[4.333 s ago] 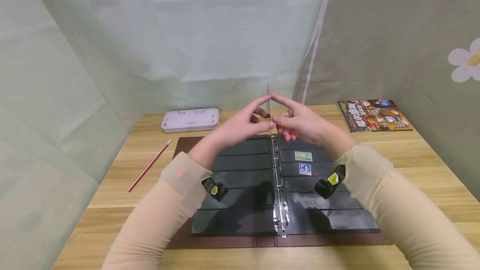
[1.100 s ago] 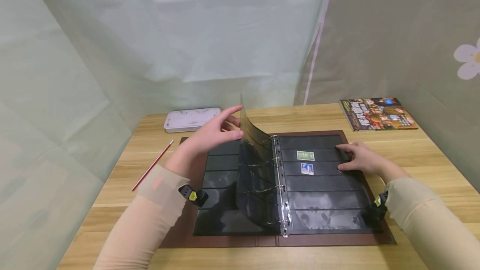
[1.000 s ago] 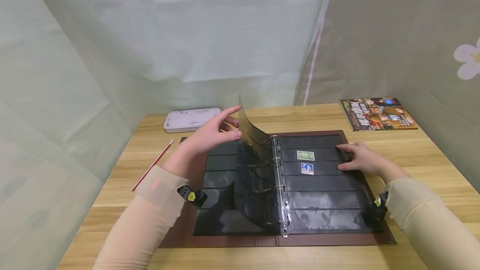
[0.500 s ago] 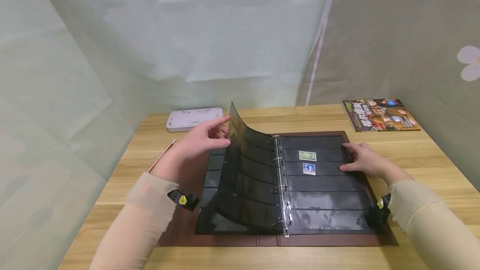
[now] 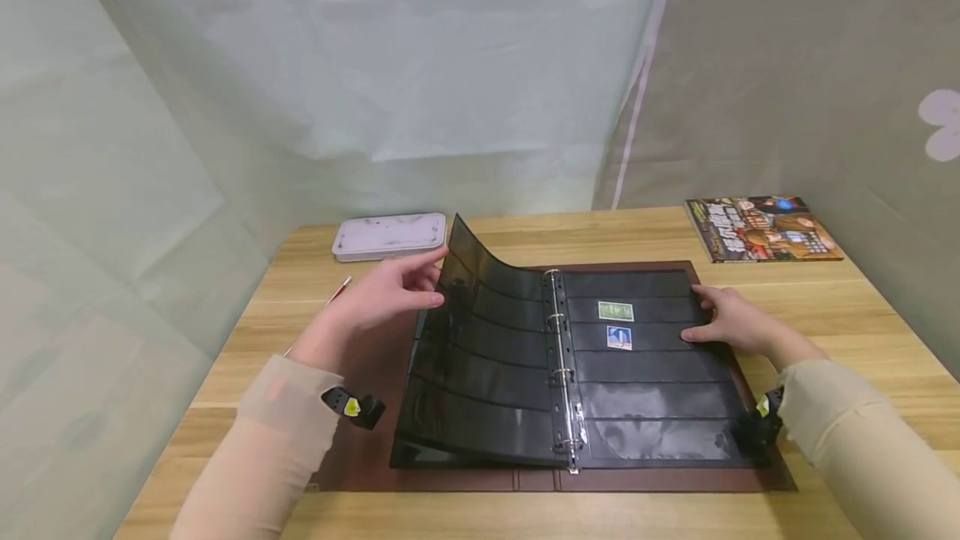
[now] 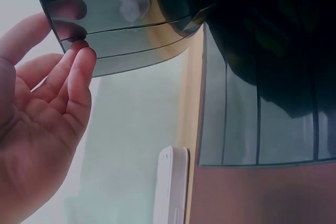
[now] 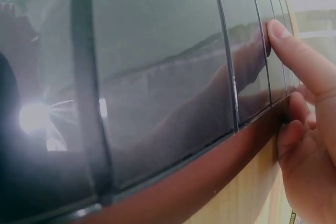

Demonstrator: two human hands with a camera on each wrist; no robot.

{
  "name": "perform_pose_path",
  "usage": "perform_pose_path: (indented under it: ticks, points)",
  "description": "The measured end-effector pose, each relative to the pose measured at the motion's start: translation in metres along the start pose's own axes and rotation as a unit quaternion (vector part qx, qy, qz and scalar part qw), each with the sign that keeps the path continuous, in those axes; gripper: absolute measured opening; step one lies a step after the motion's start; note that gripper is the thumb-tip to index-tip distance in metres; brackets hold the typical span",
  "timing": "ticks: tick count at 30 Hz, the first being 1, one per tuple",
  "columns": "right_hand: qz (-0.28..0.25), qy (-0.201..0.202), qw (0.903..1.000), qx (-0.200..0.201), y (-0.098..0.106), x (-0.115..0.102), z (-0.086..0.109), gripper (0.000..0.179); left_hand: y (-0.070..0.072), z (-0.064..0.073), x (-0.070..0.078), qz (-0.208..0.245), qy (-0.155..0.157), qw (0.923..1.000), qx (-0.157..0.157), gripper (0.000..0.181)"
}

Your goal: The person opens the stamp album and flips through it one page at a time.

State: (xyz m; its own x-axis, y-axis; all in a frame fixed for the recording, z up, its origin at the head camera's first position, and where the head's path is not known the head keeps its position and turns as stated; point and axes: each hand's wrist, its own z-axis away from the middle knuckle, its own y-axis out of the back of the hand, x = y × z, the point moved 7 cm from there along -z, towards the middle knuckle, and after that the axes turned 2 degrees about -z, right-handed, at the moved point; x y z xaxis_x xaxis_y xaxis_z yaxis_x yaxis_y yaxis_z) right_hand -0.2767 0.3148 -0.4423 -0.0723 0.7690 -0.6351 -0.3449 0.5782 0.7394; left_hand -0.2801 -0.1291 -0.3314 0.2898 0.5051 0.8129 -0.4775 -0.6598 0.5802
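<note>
A stamp album (image 5: 671, 369) with a brown cover and black pocket pages lies spread on the table. My left hand (image 5: 390, 294) holds the outer edge of a raised left page (image 5: 487, 357), thumb on its upper face and fingers behind. In the left wrist view, fingertips (image 6: 84, 56) touch its underside. My right hand (image 5: 735, 323) rests at the outer edge of the right page, thumb (image 7: 281, 30) on the surface and other fingers beside the edge. A green stamp (image 5: 616, 312) and a blue stamp (image 5: 619, 338) sit in right-page pockets.
Behind the album, at left, lies a pale tin case (image 5: 390, 237). A pencil (image 5: 339, 290) is partly hidden by the left arm. At the back right lies an illustrated book (image 5: 763, 228). Metal rings (image 5: 562, 375) run down the album's spine, and cloth walls enclose the table.
The left hand has moved left and down, lowering the page toward the left side. Earlier both hands met at an upright page; the right hand then moved to the right page's edge and stays there.
</note>
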Motion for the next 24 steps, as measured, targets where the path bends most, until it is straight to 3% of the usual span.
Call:
perform_pose_path:
  ticks: [13,24]
  points:
    - [-0.031,-0.016,0.9994,-0.002,-0.001,0.005,0.0,0.099,-0.001,0.004,-0.013,-0.038,0.014,0.9991,0.011,0.069]
    - [-0.073,-0.029,0.9969,-0.004,0.001,0.007,0.004,0.092,-0.006,0.006,-0.02,-0.038,0.02,0.9991,0.005,0.068]
